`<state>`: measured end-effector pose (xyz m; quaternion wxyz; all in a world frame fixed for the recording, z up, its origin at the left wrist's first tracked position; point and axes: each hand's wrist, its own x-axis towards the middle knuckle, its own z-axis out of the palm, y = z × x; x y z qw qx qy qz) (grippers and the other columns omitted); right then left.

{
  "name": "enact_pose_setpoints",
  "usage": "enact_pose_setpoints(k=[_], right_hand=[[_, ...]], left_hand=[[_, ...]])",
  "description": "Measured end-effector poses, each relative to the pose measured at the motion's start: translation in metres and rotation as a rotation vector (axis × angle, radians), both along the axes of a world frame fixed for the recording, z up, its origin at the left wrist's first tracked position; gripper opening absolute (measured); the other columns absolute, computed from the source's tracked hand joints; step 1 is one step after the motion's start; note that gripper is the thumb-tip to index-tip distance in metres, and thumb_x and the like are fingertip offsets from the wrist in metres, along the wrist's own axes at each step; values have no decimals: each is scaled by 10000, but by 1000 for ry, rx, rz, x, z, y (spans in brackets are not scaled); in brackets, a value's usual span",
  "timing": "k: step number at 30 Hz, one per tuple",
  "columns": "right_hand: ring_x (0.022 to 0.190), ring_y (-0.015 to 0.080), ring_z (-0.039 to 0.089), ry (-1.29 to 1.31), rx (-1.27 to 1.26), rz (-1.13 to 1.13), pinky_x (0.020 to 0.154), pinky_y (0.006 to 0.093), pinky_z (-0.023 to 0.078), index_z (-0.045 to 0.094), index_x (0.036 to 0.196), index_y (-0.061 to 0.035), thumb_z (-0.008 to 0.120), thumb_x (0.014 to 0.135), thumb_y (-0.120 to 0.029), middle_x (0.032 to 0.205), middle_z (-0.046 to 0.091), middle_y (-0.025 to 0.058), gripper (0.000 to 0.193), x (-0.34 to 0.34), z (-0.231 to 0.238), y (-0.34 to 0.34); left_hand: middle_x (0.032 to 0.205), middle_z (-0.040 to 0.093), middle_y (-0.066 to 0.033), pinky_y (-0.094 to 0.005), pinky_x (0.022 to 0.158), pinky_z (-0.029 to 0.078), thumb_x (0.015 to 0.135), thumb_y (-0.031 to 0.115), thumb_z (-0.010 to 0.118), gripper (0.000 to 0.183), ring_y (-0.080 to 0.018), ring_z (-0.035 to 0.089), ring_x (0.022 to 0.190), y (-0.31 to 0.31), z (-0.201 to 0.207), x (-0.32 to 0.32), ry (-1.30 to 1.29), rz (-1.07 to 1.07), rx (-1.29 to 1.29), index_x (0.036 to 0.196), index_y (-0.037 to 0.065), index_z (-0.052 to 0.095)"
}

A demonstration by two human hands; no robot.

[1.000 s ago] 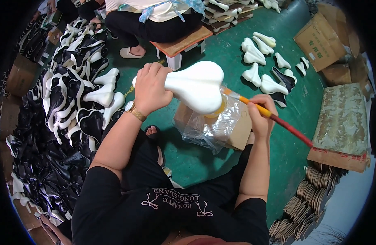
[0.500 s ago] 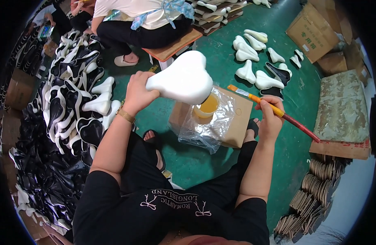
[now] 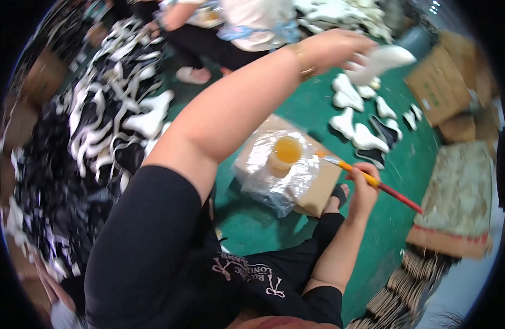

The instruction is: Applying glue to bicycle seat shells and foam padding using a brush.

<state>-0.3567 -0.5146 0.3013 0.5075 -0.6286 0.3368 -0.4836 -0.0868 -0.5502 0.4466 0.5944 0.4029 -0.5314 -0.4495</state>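
Observation:
My left hand [image 3: 340, 49] is stretched far out to the upper right, over the white pieces on the floor. Its fingers are closed on one end of a white bicycle saddle pad [image 3: 385, 61], both blurred by motion. Closer in, my right hand [image 3: 364, 185] grips a paintbrush [image 3: 395, 196] with an orange and red handle. The bristle end points left, near a tub of yellow liquid [image 3: 288, 152]. This tub stands on crumpled clear plastic film [image 3: 263, 178] over a cardboard box [image 3: 324, 189].
Several white saddle pads [image 3: 367, 138] lie on the green floor at the right. A heap of white and black saddle pieces [image 3: 93, 126] fills the left side. Another person [image 3: 252, 27] sits ahead. Cartons [image 3: 441, 82] and stacked brown pieces [image 3: 392, 290] line the right.
My left hand has swung from over the left of the box to the far upper right, carrying the saddle pad. My right hand still holds the paintbrush, slightly lower in view.

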Motion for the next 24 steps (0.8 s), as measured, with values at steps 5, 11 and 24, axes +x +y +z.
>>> enact_pose_setpoints(k=[5,11,24], right_hand=[[699,128,533,-49,5,76,641,235,445,570,874,1,598,824,-20,886,553,80,61,-2,2,-2],[713,121,523,-53,78,167,672,241,436,552,1022,-13,556,912,-114,925,572,72,150,11,-7,-18],[654,96,486,58,123,229,634,220,414,518,993,-29,536,932,-180,852,554,63,164,82,7,7]], left_hand=[[1101,649,-72,-247,873,490,915,299,580,389,-125,629,947,117,-7,85,-324,112,106,1194,29,589],[765,619,-7,-245,606,447,881,280,585,268,-90,549,674,372,-218,245,-237,824,797,1030,68,655],[1172,463,-119,-409,931,401,557,329,837,874,-309,455,1113,569,-394,121,-891,1176,1406,1301,110,435]])
